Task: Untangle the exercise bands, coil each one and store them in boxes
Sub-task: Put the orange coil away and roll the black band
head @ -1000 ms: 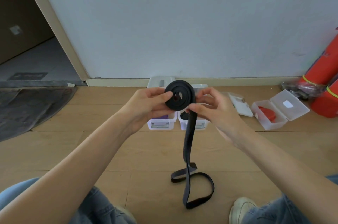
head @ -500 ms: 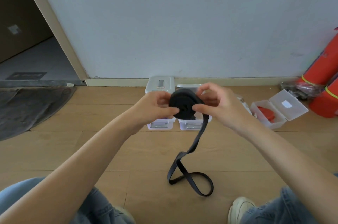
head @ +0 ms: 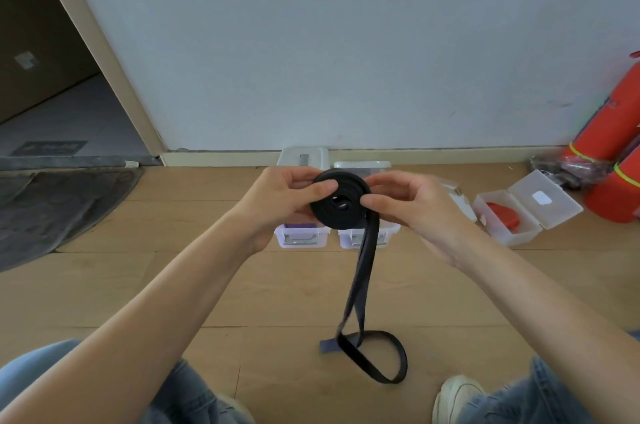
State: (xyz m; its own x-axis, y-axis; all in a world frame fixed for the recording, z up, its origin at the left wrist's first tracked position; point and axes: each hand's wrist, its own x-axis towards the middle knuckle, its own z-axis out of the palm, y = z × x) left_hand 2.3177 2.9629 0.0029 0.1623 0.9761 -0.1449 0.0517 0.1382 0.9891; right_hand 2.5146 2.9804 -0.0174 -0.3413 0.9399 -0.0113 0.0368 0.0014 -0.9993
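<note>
Two hands share the black band: we see its coil pinched between the left hand and right hand, each grip clamped on the roll's edge. Its loose tail hangs to the floor before the boxes. No writing is legible to us.

Both hands held a black band wound into a flat coil above the wooden floor. The left hand pinched the coil's left side, thumb on its face; the right hand pinched its right. The loose tail hung down and looped on the floor. Behind stood two clear boxes, and to the right an open box holding a red band.
</note>
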